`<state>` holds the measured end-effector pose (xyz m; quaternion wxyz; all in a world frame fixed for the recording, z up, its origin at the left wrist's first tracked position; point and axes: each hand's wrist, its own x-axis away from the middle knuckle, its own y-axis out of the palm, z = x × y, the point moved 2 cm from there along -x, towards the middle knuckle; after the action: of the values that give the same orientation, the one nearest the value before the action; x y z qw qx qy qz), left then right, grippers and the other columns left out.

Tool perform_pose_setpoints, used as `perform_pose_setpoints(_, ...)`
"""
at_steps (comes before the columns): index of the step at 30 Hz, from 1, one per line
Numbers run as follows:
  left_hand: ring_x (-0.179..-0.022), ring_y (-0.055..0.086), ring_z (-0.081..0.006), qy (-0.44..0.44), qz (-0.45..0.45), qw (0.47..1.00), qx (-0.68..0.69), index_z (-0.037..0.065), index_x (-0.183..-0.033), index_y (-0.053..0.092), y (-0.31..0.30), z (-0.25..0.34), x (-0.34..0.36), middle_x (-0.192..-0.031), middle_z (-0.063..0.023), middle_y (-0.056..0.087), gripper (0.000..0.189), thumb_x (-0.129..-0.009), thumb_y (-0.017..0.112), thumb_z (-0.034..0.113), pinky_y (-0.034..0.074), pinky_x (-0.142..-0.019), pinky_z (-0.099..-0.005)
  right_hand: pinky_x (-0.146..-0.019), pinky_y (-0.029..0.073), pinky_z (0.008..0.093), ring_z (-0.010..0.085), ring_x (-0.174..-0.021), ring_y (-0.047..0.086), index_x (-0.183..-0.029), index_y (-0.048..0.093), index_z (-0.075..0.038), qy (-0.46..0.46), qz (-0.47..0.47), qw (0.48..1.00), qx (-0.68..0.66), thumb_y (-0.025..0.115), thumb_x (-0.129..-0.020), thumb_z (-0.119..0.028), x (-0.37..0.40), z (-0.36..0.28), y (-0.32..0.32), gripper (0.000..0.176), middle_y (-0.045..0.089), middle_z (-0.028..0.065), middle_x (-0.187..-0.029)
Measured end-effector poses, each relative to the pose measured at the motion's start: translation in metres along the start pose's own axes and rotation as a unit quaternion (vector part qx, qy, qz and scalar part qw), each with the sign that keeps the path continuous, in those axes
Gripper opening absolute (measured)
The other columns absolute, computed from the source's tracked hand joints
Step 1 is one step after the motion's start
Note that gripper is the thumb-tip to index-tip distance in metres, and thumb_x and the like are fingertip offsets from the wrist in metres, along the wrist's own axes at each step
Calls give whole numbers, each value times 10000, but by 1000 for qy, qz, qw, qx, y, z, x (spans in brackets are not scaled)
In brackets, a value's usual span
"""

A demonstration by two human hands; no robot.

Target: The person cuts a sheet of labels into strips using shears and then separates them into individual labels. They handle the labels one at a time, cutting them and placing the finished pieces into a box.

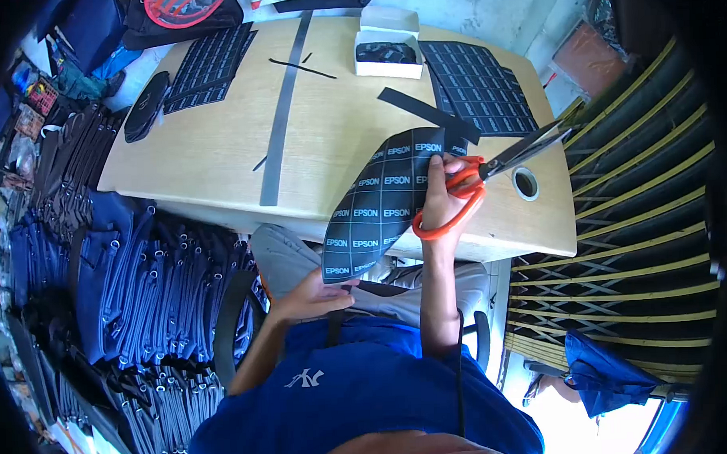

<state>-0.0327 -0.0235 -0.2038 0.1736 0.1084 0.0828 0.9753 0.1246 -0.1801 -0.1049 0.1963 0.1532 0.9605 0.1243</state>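
Note:
A black sheet printed with rows of EPSON labels point(377, 214) hangs curved over the front edge of the table. My left hand point(314, 295) pinches its lower corner near my lap. At the upper right of the sheet, my right hand point(438, 199) grips it with the thumb on the front. Orange-handled scissors point(469, 211) hang on the same right hand, their blades pointing right, away from the sheet. Behind the sheet lies a black strip point(415, 109) on the table. The fingers behind the sheet are hidden.
On the wooden table point(225, 156) lie more printed sheets point(483, 87), an open white box point(388, 62) with black pieces, a long grey strip point(284, 118) and thin scraps. Many blue bags point(154, 298) are stacked at left. A folding gate point(634, 185) stands at right.

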Motion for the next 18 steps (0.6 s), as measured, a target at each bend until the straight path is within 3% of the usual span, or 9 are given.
perform_pose_setpoints(2, -1021, 592, -199, 97, 57, 993, 44, 21, -1332, 340, 4, -3, -7, -1153, -126, 574, 509, -878, 568, 38, 490, -856, -311, -596, 391, 214, 58, -651, 490, -792, 449, -18, -29, -23, 998, 58, 593, -827, 33, -1, 6, 10, 157, 590, 65, -782)
perform_pose_setpoints(6, -1008, 609, -211, 75, 130, 975, 165, -10, -1205, 483, 8, 17, -19, -1143, -152, 589, 292, -946, 473, 124, 511, -812, -313, -561, 395, 224, 67, -608, 494, -776, 453, -11, -58, -31, 994, 92, 604, -824, 4, -4, 16, 30, 159, 590, 70, -753)
perform_pose_setpoints(9, -972, 626, -208, 25, 174, 975, 137, -17, -1164, 507, -1, 16, -21, -1063, -144, 628, 281, -956, 468, 168, 515, -775, -302, -500, 381, 227, 58, -547, 468, -774, 453, -2, -71, -34, 988, 135, 617, -828, -42, -8, 18, 36, 177, 610, 84, -743)
perform_pose_setpoints(10, -885, 644, -224, 29, 190, 971, 142, 9, -1087, 550, -3, 16, -23, -1027, -162, 633, 237, -951, 488, 194, 501, -707, -303, -489, 371, 222, 50, -538, 457, -773, 453, -5, -50, -47, 989, 134, 622, -830, -56, -8, 18, 35, 185, 616, 83, -746)
perform_pose_setpoints(14, -863, 624, -196, 59, 158, 960, 222, 2, -1017, 566, -3, 24, -18, -944, -121, 635, 223, -945, 503, 203, 492, -738, -306, -462, 338, 205, 31, -514, 417, -775, 443, -19, -18, -83, 988, 131, 632, -836, -81, -6, 14, 23, 207, 624, 71, -745)
perform_pose_setpoints(15, -828, 599, -174, 60, 146, 934, 321, 6, -980, 567, 0, 25, -14, -892, -97, 623, 233, -950, 489, 223, 475, -722, -295, -461, 330, 201, 30, -509, 405, -778, 438, -21, -12, -101, 987, 122, 633, -838, -82, -5, 12, 18, 213, 625, 71, -746)
perform_pose_setpoints(16, -794, 574, -153, 59, 132, 898, 416, 10, -943, 567, 2, 24, -13, -840, -73, 611, 252, -956, 475, 244, 457, -707, -284, -487, 406, 208, 57, -535, 510, -800, 423, -16, -28, -128, 984, 123, 622, -848, -72, -4, 14, 12, 211, 629, 93, -779)
perform_pose_setpoints(17, -794, 574, -153, 58, 126, 898, 418, 10, -943, 567, 1, 23, -13, -840, -73, 611, 252, -956, 475, 244, 457, -707, -284, -487, 406, 208, 57, -535, 510, -800, 423, -16, -31, -124, 984, 128, 622, -848, -72, -2, 11, 8, 211, 629, 93, -779)
perform_pose_setpoints(18, -766, 543, -142, 75, 64, 870, 482, 20, -916, 566, 0, 24, -13, -817, -62, 599, 269, -964, 451, 258, 433, -680, -278, -555, 456, 239, 99, -616, 563, -807, 428, -24, 24, -144, 987, 64, 600, -866, -82, 3, 6, 7, 191, 623, 117, -844)
